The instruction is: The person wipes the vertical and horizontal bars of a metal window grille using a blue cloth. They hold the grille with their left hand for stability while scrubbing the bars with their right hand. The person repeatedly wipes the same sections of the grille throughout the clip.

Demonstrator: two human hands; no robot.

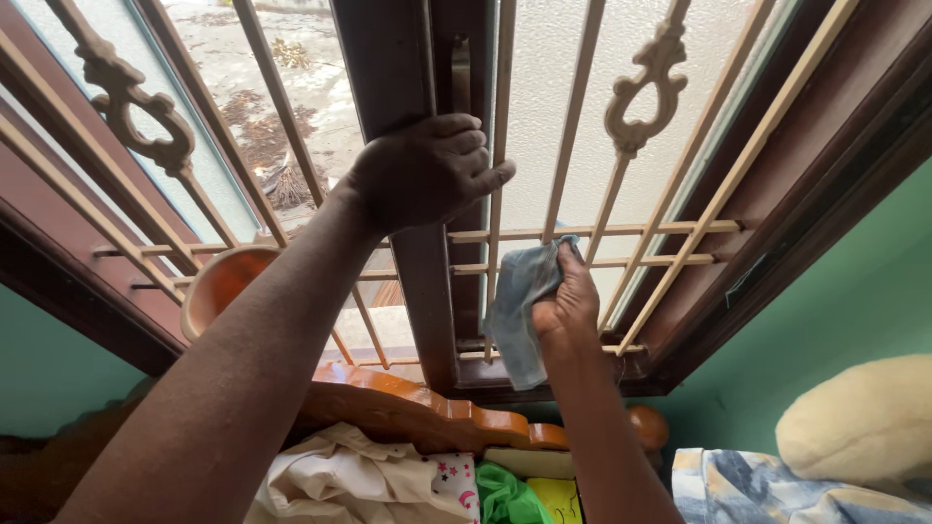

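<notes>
My left hand (427,170) grips the dark brown middle post of the window frame (398,68), fingers wrapped around it. My right hand (568,301) is closed on a pale blue cloth (515,311), which hangs down by the lower part of the frosted glass pane (544,107), behind the cream metal window bars (582,233). The cloth lies against the bars near the sill.
An orange bowl-like object (218,286) sits at the left by the bars. Below is a carved orange wooden headboard (427,412) with folded clothes (369,480) and a green item (505,500). A cream pillow (864,422) and blue patterned fabric (757,490) lie at the right, by the green wall (854,291).
</notes>
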